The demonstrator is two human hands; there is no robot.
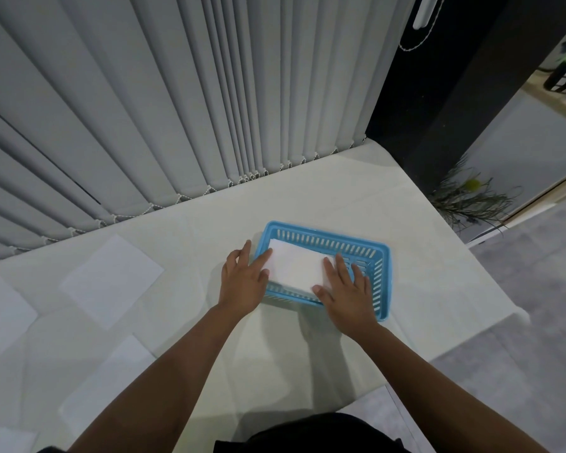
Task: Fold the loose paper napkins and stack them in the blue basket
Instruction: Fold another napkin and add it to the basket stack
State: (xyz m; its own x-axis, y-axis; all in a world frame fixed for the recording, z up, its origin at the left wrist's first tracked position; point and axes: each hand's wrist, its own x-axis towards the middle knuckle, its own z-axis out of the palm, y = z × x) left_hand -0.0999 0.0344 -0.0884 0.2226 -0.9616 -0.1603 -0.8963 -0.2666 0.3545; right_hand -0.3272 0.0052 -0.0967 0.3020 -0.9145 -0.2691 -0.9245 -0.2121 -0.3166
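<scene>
My left hand [242,282] and right hand [347,289] lie flat, fingers spread, gripping nothing, pressing the folded napkin [296,266] into the blue basket [381,256] near the counter's [422,282] right edge; I should press evenly, squaring its corners.

A folded white paper napkin [297,268] lies in the blue slotted plastic basket [381,256] on the pale worktop [340,197]. The left hand [244,278] and right hand [347,289] press flat on its ends. Loose flat white napkins [111,279] lie to the left of the hands.
</scene>
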